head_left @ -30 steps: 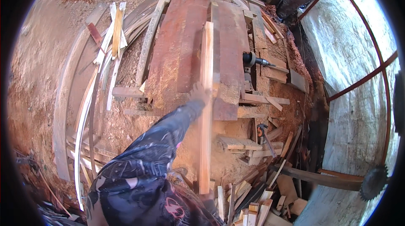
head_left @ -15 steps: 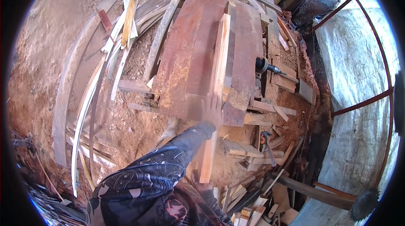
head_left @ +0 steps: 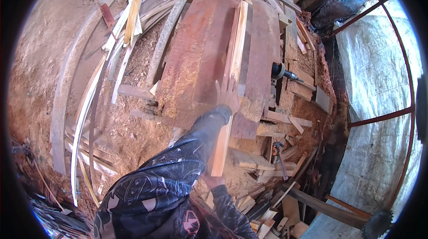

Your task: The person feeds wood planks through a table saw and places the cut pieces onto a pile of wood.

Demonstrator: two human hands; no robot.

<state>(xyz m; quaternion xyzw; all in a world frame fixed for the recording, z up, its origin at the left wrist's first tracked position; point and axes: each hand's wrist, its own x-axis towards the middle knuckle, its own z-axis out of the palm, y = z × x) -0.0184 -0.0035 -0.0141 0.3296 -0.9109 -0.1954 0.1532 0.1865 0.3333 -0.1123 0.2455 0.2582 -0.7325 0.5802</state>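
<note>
A long, squared wooden beam (head_left: 237, 47) lies lengthwise on a reddish-brown plank table (head_left: 178, 74), its near end sticking out past the table's front edge. My left hand (head_left: 228, 95) rests flat on top of the beam, fingers stretched out and apart, slightly blurred. At the beam's near end is my right hand (head_left: 215, 181), gripping it from below; its fingers are partly hidden by the wood. Sawdust covers parts of the tabletop.
A power tool with a dark body (head_left: 285, 73) lies at the table's right side. Below it, a hammer (head_left: 280, 156) rests among offcuts. Thin wood strips (head_left: 120, 47) are heaped on the left. A toothed circular blade (head_left: 377, 224) shows at lower right, near a pale sheet wall (head_left: 379, 69).
The beam has slid forward, away from me, along the table. My right hand has moved up with its near end and shows more clearly. My left hand still lies on the beam.
</note>
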